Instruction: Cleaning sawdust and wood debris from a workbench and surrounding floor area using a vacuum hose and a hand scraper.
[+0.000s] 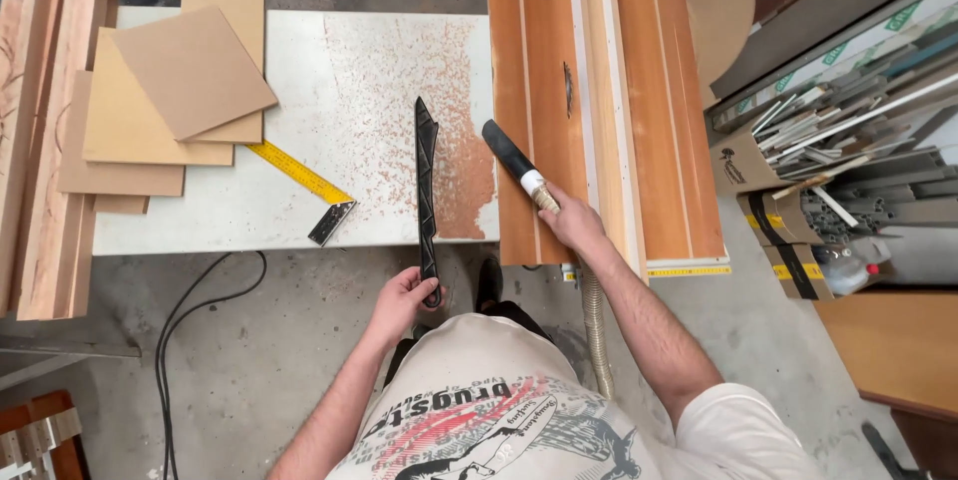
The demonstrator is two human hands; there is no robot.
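Left hand: the left hand, nearest the camera, is curled shut around the looped handle end of the black push stick.
Push stick axis: its long axis runs almost straight away from the person, handle toward the body, pointed tip out over the white saw table.
Push stick look: black, narrow and flat, with a jagged, notched edge along its length.
Push stick place: it lies over the near edge of the saw table, beside the reddish sawdust patch.
Right hand: the right hand grips the black vacuum nozzle, which slants up and left; the ribbed hose drops behind the wrist.
Right of the saw table: the orange-brown sled board.
On the saw table, left part: yellow try square, then stacked tan board offcuts.
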